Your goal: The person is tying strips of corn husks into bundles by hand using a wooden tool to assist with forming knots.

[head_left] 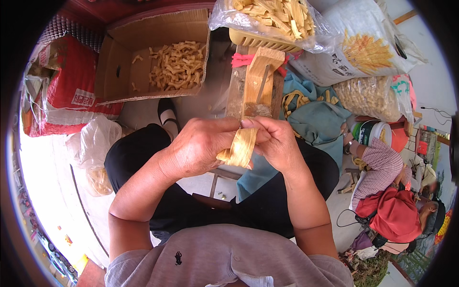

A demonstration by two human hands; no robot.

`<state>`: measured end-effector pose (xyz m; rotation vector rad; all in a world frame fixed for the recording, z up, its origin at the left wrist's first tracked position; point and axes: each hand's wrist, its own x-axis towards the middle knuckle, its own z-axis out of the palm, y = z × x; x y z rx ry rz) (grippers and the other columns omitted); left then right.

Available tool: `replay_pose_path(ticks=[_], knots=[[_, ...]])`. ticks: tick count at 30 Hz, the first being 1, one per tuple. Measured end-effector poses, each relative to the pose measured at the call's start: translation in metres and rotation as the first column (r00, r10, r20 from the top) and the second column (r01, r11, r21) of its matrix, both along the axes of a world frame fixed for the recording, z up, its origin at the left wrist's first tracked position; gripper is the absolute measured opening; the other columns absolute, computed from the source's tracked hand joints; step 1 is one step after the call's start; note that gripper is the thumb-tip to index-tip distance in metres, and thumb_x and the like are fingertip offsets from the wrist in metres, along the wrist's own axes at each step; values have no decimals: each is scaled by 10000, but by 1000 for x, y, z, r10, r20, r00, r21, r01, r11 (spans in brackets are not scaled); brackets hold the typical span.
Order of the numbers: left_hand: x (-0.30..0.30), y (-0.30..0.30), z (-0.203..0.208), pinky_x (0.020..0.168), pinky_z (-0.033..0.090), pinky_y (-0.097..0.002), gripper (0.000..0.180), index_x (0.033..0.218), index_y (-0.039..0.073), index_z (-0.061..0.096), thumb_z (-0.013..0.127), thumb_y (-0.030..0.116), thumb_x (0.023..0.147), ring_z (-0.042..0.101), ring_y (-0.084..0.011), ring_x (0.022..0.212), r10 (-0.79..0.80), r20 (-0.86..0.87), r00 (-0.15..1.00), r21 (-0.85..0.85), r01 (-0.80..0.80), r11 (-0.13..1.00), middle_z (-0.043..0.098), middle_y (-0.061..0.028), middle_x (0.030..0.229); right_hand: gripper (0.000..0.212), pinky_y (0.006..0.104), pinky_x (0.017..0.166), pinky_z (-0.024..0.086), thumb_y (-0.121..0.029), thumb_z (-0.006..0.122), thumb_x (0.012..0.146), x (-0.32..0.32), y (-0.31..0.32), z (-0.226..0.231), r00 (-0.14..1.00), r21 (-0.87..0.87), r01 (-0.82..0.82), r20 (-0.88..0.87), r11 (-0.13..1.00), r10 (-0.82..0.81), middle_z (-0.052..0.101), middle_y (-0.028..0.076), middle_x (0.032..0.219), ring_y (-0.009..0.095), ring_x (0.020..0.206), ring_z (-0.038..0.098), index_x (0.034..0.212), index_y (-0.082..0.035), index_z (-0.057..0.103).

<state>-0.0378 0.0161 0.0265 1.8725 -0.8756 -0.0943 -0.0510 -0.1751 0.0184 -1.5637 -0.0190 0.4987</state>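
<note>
Because the strip looks light, pliant and tearable, I'd hold its edges; I see the left hand and right hand pinching it, grips closed, near side of the block.

White woven sack with an orange wheat picture carries large dark characters. Red shiny plastic bag has a white rectangular label with small red characters; white round bucket has pale lettering on its dark green label, too small to read.
</note>
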Motion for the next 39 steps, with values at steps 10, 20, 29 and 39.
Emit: replay_pose_path(ticks=[10, 20, 29, 39], knots=[[0, -1, -5, 540, 512, -304, 223, 814, 67, 664, 731, 102, 604, 631, -219, 656, 324, 456, 829, 0, -364, 931, 626, -64, 900, 104, 192, 468, 362, -115, 618, 896, -4, 19, -12, 918, 503, 268, -393, 822, -59, 601, 9, 701, 59, 554, 505, 891, -19, 656], [-7, -1, -13, 740, 538, -332, 217, 895, 26, 670, 645, -88, 711, 645, -302, 946, 280, -106, 954, 270, -243, 932, 620, -133, 1156, 329, 352, 531, 436, -299, 578, 929, -3, 17, -15, 795, -429, 101, 577, 898, 186, 558, 125, 612, 269, 552, 553, 770, -13, 614], [2, 17, 0, 537, 498, -275, 81, 868, -25, 663, 642, 27, 810, 602, -159, 624, 162, -507, 847, -234, -316, 920, 634, -121, 1048, 450, 255, 455, 317, -390, 488, 972, 0, 4, -7, 983, 53, -125, -129, 991, 131, 500, 10, 555, 99, 478, 400, 783, -5, 626], [7, 21, -5, 439, 391, -200, 409, 1024, -25, 619, 746, 287, 792, 479, -76, 500, 116, -782, 612, -185, -406, 895, 628, -75, 807, 407, 204, 490, 274, -392, 565, 936, 4, -2, -1, 962, 238, -26, -257, 971, 89, 471, -41, 603, 44, 541, 337, 788, -22, 649]])
